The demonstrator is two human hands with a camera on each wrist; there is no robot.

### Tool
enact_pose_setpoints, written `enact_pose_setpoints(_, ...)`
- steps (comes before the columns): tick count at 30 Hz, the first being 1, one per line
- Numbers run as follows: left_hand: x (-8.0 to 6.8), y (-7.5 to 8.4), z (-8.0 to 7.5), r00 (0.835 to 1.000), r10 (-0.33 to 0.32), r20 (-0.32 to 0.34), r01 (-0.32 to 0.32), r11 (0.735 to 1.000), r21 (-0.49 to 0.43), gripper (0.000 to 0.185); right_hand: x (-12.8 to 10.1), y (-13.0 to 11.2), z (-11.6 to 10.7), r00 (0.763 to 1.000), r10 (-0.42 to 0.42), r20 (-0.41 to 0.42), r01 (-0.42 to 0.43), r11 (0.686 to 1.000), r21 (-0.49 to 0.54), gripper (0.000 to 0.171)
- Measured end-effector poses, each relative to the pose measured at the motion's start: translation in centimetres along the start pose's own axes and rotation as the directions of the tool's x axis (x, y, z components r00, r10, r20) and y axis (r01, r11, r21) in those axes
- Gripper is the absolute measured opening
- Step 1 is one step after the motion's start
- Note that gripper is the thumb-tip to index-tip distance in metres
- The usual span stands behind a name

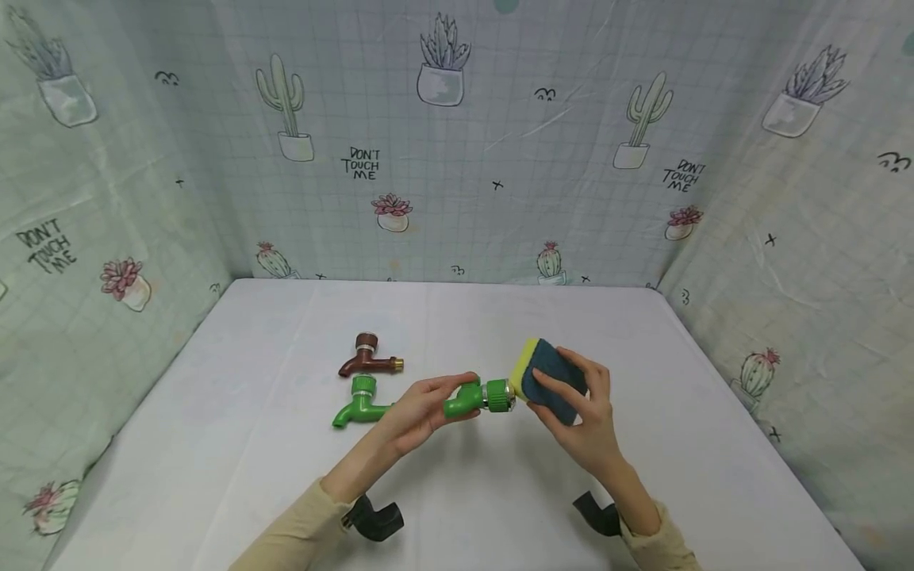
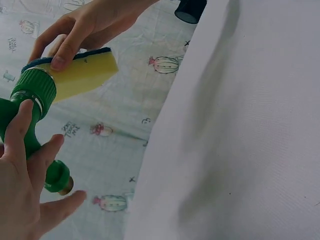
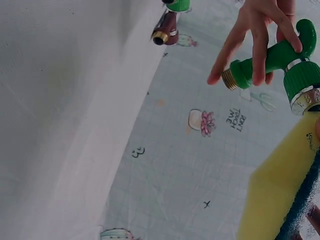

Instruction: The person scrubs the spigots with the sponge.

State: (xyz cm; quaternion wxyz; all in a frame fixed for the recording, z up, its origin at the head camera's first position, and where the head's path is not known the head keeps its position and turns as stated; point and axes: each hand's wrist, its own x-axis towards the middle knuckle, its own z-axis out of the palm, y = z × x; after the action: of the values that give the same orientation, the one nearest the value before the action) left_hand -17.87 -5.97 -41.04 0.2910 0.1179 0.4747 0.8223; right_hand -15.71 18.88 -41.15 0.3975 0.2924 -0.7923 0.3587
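Left hand [image 1: 421,408] grips a green tap [image 1: 477,396] above the white table [image 1: 236,444]; right hand [image 1: 581,416] clasps a sponge [image 1: 546,379], its yellow face against the tap's collar, so scrubbing seems underway. Left wrist view: the yellow face touches the green collar. Right wrist view: fingers [image 3: 257,45] curl round the tap; next, probably turning it for fresh surface.

Printed on the cactus-patterned cloth backdrop [image 1: 500,159]: "DON'T TOUCH ME", readable three times in the head view, at left, centre and right. Same words seen upside down on the cloth in the right wrist view. Nothing else legible.
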Motion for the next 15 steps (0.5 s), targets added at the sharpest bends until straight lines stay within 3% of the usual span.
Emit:
enact_pose_setpoints(3,0.02,0.04,0.26,0.998,-0.005,-0.064,0.007,1.000,0.029,0.047,0.02,0.02,-0.08,1.000,-0.024,0.011,0.024,1.000,-0.009,0.038)
enact_pose_setpoints(9,0.14,0.14,0.31,0.991,0.024,-0.130,-0.021,0.999,0.024,0.049,0.23,-0.06,-0.84,0.998,-0.069,0.004,0.069,0.998,0.007,0.035)
enact_pose_setpoints(12,0.22,0.16,0.30,0.985,0.020,-0.173,-0.018,1.000,0.009,0.047,-0.03,-0.40,-0.91,0.987,-0.156,0.041,0.157,0.987,-0.029,0.031)
enact_pose_setpoints(15,0.30,0.06,0.41,0.978,0.004,-0.211,-0.012,0.999,-0.036,0.047,-0.33,-0.75,-0.38,0.957,-0.277,0.086,0.285,0.954,-0.093,0.027)
